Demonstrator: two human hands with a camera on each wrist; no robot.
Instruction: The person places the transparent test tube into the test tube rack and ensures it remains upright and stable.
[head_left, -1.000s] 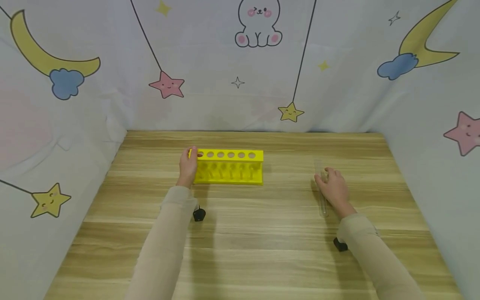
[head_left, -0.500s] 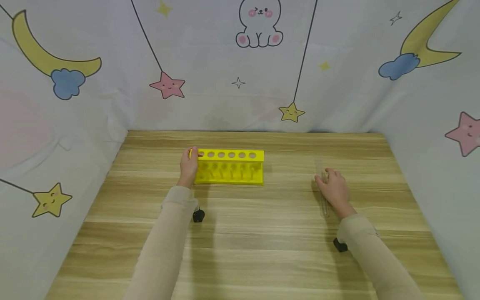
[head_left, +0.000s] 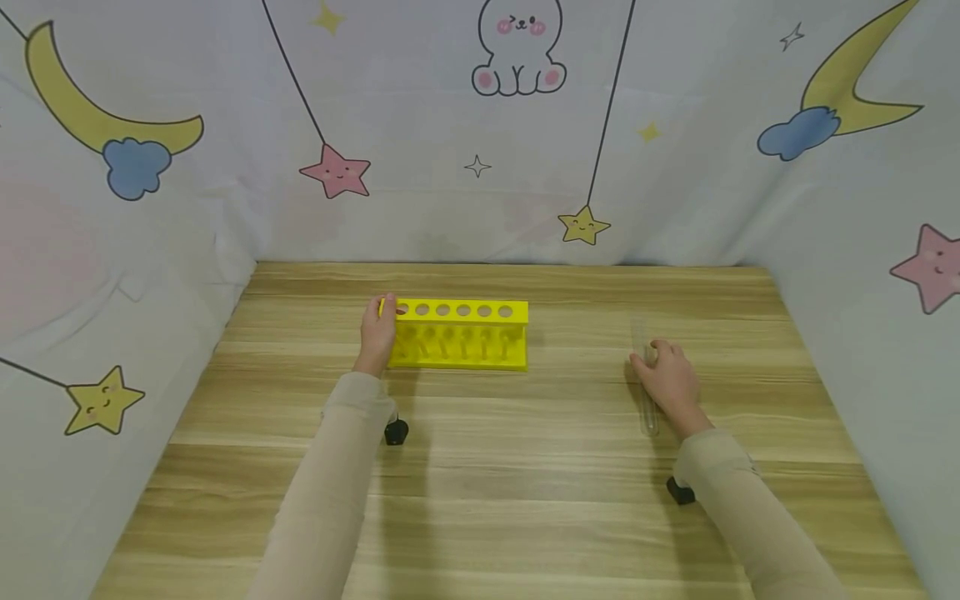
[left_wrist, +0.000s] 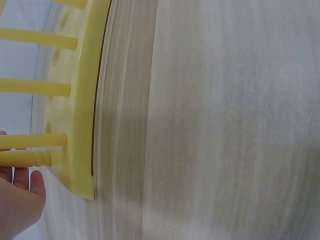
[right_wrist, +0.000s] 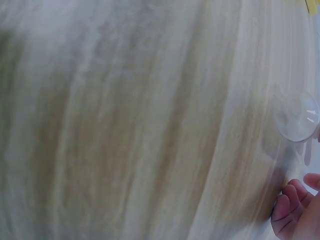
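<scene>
A yellow test tube rack (head_left: 459,358) stands on the table left of centre, a row of round holes along its top. My left hand (head_left: 377,335) grips its left end, thumb at the front of the top plate. In the left wrist view, the left hand (left_wrist: 20,200) is at the rack's end, beside its pegs. A clear test tube (head_left: 650,421) lies on the right, pointing away from me. My right hand (head_left: 670,379) holds it between thumb and fingers. The right wrist view shows the tube's rounded end (right_wrist: 297,120) beside curled fingers (right_wrist: 290,200); the contact is partly out of frame.
The wood-grain table (head_left: 517,483) is bounded at the back and sides by a pale cloth (head_left: 420,225) printed with moons and stars. A black wrist device (head_left: 396,431) hangs below the left cuff, another black device (head_left: 681,490) below the right.
The rack, test tube and both hands stay essentially in place. Only a very slight shift of the right hand's fingers shows.
</scene>
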